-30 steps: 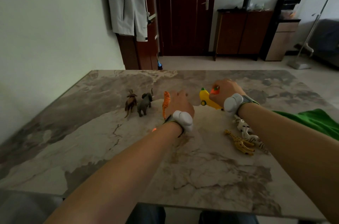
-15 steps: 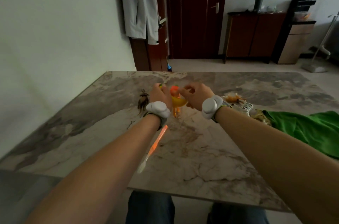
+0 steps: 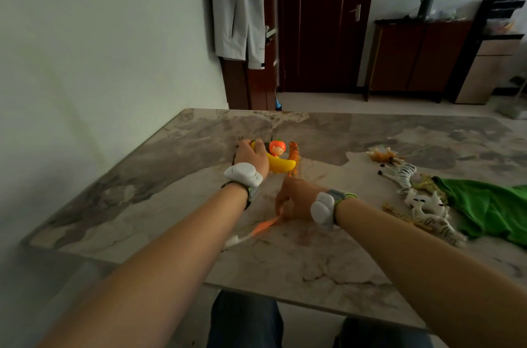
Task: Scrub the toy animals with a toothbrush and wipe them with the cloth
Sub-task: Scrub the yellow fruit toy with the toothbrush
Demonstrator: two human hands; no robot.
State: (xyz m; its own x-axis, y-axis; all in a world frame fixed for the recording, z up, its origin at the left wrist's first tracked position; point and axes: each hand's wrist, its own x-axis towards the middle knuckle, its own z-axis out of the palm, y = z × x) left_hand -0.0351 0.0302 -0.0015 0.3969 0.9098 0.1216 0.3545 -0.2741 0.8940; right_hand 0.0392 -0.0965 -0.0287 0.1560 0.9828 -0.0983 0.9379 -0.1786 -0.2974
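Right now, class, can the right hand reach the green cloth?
Probably yes: the crumpled green cloth lies uncovered on that side, though the right hand holds the orange plastic toothbrush and toy animals lie between.

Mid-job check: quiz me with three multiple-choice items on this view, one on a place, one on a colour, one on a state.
1. The cloth lies: A) on the floor B) on the table, right side C) under the left hand
2. The toothbrush handle is: A) orange B) blue C) black
3. The left hand: A) lies flat B) holds the cloth C) grips the yellow toy

B: it lies near the right edge.
A: orange shows below the right hand.
C: fingers curl over it.
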